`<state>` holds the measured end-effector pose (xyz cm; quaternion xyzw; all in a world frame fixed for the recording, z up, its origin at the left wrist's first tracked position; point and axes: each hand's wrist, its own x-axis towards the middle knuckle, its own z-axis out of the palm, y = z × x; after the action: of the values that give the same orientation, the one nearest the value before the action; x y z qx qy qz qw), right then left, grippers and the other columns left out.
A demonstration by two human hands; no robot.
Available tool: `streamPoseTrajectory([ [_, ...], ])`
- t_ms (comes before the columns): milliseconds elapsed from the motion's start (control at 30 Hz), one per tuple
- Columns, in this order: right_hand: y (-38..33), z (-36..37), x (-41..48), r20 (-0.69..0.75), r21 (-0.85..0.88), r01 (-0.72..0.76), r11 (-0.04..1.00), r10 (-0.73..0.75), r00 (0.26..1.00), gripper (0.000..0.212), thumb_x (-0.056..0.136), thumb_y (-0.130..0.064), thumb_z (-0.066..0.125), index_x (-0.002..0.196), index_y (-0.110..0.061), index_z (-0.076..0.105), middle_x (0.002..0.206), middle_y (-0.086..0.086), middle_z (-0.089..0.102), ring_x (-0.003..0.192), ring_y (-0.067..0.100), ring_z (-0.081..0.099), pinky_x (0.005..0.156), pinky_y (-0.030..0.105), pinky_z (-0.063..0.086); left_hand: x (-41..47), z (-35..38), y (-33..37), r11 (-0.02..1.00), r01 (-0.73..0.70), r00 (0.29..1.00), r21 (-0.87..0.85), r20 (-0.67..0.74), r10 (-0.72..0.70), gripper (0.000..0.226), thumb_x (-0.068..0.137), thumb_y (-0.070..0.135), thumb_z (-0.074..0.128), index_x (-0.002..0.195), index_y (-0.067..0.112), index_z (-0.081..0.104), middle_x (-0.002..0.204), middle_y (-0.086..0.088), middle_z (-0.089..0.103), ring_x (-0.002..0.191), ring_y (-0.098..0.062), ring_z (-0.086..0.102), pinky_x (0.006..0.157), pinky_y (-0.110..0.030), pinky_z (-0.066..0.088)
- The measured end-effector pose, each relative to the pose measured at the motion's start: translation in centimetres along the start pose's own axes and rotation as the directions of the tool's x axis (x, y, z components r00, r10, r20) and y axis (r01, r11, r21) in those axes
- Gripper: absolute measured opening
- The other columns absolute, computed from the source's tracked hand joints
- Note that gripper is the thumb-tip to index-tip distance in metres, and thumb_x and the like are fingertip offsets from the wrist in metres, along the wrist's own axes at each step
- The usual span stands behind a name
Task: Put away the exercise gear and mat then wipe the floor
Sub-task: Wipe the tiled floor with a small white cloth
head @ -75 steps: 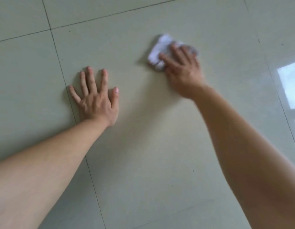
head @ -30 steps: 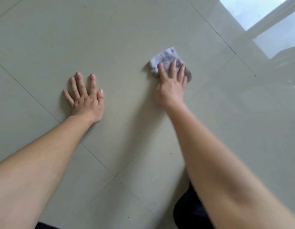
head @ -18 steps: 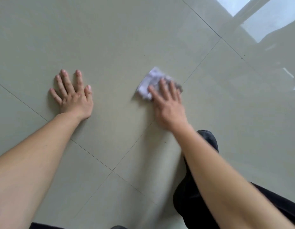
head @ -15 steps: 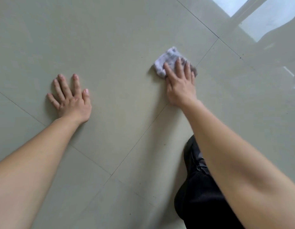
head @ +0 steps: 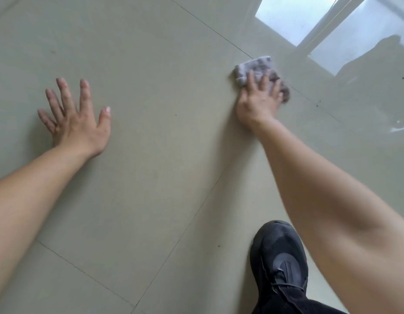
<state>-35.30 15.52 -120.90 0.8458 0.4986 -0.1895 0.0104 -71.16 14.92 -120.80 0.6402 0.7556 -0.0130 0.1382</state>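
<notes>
Head view: black shoe [head: 279, 261] near right hand [head: 257, 103] pressing cloth [head: 255, 66].

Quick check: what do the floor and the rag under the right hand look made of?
Floor: likely glazed ceramic or porcelain tile, glossy; grout lines and a window reflection show. Rag: soft woven or knit cloth, pale grey, crumpled and slightly mottled, pressed under the right hand.

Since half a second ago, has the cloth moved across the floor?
Yes. The cloth under the right hand has slid toward the tile seam, now reaching it; before, it lay short of that line.
</notes>
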Motion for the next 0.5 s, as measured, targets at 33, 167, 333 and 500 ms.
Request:
streamPoseTrajectory([
  [33,-1.8,1.1,-1.5,-0.011,-0.007,0.086,0.996,-0.086,0.996,0.058,0.104,-0.040,0.031,0.159,-0.035,0.014,0.168,0.006,-0.005,0.152,0.038,-0.010,0.123,0.052,-0.005,0.7,0.2,0.2,0.998,0.061,0.998,-0.020,0.025,-0.061,0.070,0.100,0.051,0.030,0.156,0.025,-0.002,0.163,-0.010,-0.015,0.149,-0.032,-0.014,0.116,-0.059,-0.007],
  [167,-7.9,4.5,-7.7,0.083,-0.048,0.542,0.839,-0.538,0.839,0.057,0.103,-0.038,0.036,0.157,-0.036,0.019,0.168,0.005,-0.002,0.152,0.037,-0.011,0.123,0.052,-0.006,1.4,1.7,0.8,0.988,0.153,0.988,0.004,0.026,-0.153,0.068,0.101,0.048,0.026,0.156,0.016,0.003,0.163,-0.014,-0.011,0.149,-0.032,-0.012,0.115,-0.062,-0.007],
  [333,-6.0,2.4,-2.2,0.111,-0.055,0.692,0.720,-0.684,0.721,0.048,0.106,-0.038,0.039,0.153,-0.039,0.032,0.167,0.006,0.013,0.154,0.033,0.003,0.124,0.044,0.002,1.4,1.7,0.5,0.989,0.144,0.989,0.024,0.034,-0.145,0.068,0.101,0.047,0.027,0.156,0.015,0.005,0.163,-0.015,-0.009,0.149,-0.032,-0.011,0.114,-0.062,-0.006],
  [500,-3.6,-2.0,6.6,0.027,0.006,0.068,0.998,-0.068,0.997,0.053,0.105,-0.043,0.029,0.157,-0.043,0.017,0.168,0.002,-0.005,0.154,0.031,-0.009,0.124,0.045,-0.006,1.6,1.4,0.3,0.989,0.143,0.986,0.026,0.089,-0.144,0.069,0.101,0.046,0.029,0.156,0.014,0.002,0.162,-0.015,-0.014,0.149,-0.032,-0.015,0.113,-0.062,-0.008],
])
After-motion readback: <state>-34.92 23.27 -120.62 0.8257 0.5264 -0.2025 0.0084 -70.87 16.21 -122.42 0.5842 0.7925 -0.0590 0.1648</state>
